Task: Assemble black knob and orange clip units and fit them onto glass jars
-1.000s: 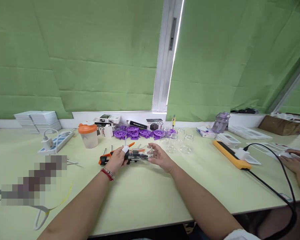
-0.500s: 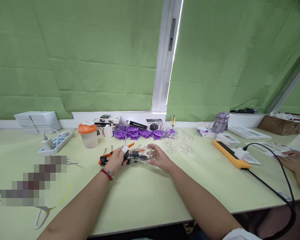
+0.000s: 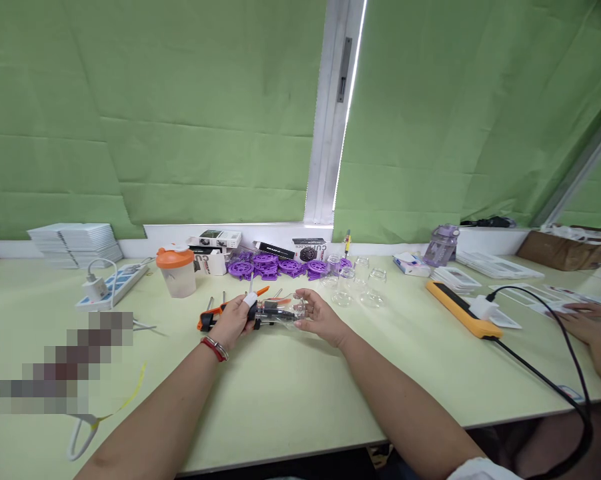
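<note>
My left hand is closed around a black cylindrical part, whose exact kind I cannot make out. A clear bottle-shaped piece lies sideways against that part, with something dark visible inside its narrower left side. The fingers of my right hand curl around the clear piece's wider right end. Beside and behind my left hand are orange-and-black tools with thin metal shafts, partly hidden by the hand. Several similar clear pieces stand upright beyond my right hand.
Purple wheel-like parts are heaped at the back before small boxes. An orange-lidded cup and a white power strip stand left. An orange-and-black power strip with a cable lies right, near another person's hands.
Both hands stay nearly in place. The dark part inside the clear piece appears slightly shifted; otherwise the scene looks the same.
</note>
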`<state>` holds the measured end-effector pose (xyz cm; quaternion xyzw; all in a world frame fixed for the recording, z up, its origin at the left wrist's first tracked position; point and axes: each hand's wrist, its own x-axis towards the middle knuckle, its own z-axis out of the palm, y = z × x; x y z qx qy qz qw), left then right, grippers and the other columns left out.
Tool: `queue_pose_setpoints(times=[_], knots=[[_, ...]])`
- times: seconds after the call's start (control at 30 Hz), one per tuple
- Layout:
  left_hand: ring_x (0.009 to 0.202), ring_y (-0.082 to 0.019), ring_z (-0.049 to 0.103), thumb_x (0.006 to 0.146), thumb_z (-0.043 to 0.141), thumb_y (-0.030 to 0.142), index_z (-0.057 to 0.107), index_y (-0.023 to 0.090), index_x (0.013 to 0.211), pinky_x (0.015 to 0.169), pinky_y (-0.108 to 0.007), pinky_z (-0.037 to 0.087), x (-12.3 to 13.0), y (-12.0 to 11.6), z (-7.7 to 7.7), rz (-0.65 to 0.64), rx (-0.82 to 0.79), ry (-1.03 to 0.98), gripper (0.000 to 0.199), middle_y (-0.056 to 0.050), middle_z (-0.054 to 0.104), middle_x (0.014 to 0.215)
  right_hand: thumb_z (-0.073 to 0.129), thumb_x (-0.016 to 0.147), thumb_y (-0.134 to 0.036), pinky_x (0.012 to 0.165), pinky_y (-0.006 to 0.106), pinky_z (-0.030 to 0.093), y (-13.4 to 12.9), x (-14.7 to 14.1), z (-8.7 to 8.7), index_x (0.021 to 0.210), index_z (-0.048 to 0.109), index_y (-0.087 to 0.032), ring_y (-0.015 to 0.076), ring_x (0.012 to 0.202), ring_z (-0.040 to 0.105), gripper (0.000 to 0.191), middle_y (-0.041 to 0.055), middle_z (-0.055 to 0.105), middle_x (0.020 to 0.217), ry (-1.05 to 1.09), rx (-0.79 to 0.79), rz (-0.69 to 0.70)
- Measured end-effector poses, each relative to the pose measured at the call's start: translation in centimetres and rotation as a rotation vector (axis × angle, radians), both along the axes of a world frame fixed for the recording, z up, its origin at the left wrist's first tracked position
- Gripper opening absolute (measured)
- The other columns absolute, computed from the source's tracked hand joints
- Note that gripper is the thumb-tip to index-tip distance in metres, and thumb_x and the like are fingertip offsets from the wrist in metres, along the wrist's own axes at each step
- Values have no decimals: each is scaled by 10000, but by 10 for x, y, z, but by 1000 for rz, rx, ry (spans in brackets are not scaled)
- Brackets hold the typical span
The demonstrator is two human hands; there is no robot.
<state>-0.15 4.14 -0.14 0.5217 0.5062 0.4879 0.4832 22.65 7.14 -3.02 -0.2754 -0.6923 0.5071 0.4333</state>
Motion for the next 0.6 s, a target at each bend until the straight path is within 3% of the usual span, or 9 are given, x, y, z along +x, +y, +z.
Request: queue_pose_setpoints(times=[0.6], knots=[[322, -64, 294, 834, 437, 497, 442, 192, 715, 361, -172, 197, -1, 2, -1, 5, -10, 1, 327, 92, 354, 380, 771, 644, -292, 850, 344, 450, 2, -1, -1, 1189, 434, -291, 167, 992, 504, 641, 70, 417, 1273, 16, -2, 18]])
